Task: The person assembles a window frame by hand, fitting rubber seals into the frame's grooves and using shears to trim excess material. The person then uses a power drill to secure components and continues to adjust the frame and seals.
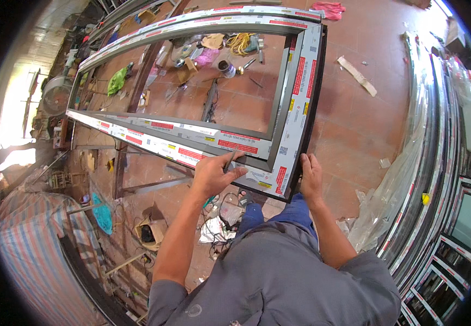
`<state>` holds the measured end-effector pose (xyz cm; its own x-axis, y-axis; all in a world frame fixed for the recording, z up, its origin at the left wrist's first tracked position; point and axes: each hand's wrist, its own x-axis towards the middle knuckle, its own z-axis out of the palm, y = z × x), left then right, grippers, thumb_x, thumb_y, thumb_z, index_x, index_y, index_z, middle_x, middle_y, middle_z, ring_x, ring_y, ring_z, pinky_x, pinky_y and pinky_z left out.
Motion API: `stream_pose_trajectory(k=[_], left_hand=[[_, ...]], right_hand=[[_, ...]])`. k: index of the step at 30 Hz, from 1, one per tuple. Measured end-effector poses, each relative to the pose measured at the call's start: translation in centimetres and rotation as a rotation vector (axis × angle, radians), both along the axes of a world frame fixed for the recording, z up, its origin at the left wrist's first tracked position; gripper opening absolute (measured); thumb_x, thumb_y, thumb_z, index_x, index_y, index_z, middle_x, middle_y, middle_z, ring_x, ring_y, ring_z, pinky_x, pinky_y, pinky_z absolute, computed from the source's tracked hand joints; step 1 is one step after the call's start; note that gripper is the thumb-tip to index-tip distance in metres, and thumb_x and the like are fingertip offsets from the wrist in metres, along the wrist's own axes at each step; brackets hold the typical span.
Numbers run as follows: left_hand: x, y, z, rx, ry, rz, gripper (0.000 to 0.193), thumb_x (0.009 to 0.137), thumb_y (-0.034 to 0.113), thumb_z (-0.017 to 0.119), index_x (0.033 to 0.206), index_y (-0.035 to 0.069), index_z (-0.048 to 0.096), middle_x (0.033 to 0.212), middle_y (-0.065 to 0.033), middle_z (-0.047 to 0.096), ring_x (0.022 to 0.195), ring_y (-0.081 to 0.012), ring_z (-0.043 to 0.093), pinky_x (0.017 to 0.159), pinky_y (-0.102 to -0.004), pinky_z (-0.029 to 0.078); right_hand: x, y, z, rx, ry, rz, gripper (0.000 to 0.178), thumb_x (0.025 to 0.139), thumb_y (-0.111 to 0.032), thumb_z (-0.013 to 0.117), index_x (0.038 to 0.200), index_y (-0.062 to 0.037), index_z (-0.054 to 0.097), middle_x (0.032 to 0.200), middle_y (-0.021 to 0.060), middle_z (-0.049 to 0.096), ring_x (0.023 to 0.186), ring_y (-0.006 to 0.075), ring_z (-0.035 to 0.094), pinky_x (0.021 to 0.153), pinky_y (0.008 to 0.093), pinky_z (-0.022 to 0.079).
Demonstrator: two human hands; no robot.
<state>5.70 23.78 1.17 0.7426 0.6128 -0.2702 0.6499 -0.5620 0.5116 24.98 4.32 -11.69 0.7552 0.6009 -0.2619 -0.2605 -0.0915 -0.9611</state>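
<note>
A long rectangular window frame [299, 81] of grey profile lies before me, covered in white protective film with red and yellow labels. My left hand [215, 175] is over its near rail, close to the right-hand corner. Between its closed fingers a thin, dark, pointed tool [230, 159] sticks up; its exact kind is hard to make out. My right hand [311, 175] is closed on the dark outer edge of the frame's short right side, near the same corner. Its fingertips point away from me along that edge, and the thumb side is partly hidden.
Through the frame show a tin can [226, 68], a coiled yellow cord [240, 43] and a green bag [117, 80]. Wrapped long profiles [417, 146] line the right side. Cables and a cardboard box [153, 231] lie near my feet. A striped sheet [45, 239] hangs at left.
</note>
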Motion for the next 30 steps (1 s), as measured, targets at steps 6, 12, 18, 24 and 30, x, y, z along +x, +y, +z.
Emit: stream_pose_trajectory(k=[6, 12, 18, 24, 30], left_hand=[[-0.3, 0.9, 0.2, 0.029, -0.025, -0.132, 0.057, 0.091, 0.056, 0.073, 0.134, 0.019, 0.072, 0.090, -0.0196, 0.076, 0.089, -0.0394, 0.074, 0.077, -0.0502, 0.055], [-1.5, 1.2, -0.4, 0.065, -0.117, -0.212, 0.058, 0.095, 0.059, 0.067, 0.136, 0.019, 0.069, 0.090, -0.0187, 0.076, 0.088, -0.0405, 0.074, 0.075, -0.0531, 0.054], [-2.6, 2.4, -3.2, -0.033, -0.281, -0.272, 0.055, 0.094, 0.056, 0.067, 0.132, 0.017, 0.072, 0.097, -0.0208, 0.077, 0.094, -0.0425, 0.073, 0.080, -0.0518, 0.055], [-3.4, 3.9, -4.0, -0.157, -0.501, -0.256, 0.048, 0.095, 0.048, 0.068, 0.119, 0.007, 0.076, 0.089, -0.0193, 0.076, 0.087, -0.0369, 0.074, 0.078, -0.0448, 0.055], [-4.5, 4.6, -1.9, -0.751, -0.581, 0.063, 0.035, 0.100, 0.038, 0.073, 0.101, 0.002, 0.074, 0.076, -0.0031, 0.068, 0.070, -0.0126, 0.063, 0.065, -0.0300, 0.049]], right_hand=[[-4.2, -2.3, -2.2, -0.012, -0.037, -0.103, 0.030, 0.112, -0.027, 0.055, 0.097, -0.0025, 0.063, 0.083, -0.0006, 0.059, 0.077, 0.0068, 0.051, 0.066, 0.0264, 0.045], [-7.1, -2.8, -0.6, -0.008, 0.053, -0.237, 0.032, 0.111, -0.030, 0.054, 0.098, -0.0033, 0.065, 0.078, -0.0002, 0.063, 0.069, 0.0080, 0.059, 0.056, 0.0265, 0.048], [-9.9, -4.3, -0.3, -0.024, 0.127, -0.262, 0.030, 0.109, -0.034, 0.058, 0.101, -0.0054, 0.064, 0.079, 0.0066, 0.066, 0.067, 0.0141, 0.065, 0.056, 0.0316, 0.054], [-12.2, -6.6, 0.6, -0.108, 0.039, -0.356, 0.033, 0.109, -0.035, 0.058, 0.114, -0.0032, 0.064, 0.082, 0.0056, 0.064, 0.068, 0.0123, 0.061, 0.058, 0.0291, 0.051], [-12.0, -2.9, 9.1, 0.001, -0.353, -0.305, 0.031, 0.103, -0.021, 0.068, 0.130, -0.0051, 0.064, 0.080, -0.0018, 0.060, 0.070, 0.0079, 0.057, 0.061, 0.0253, 0.047]])
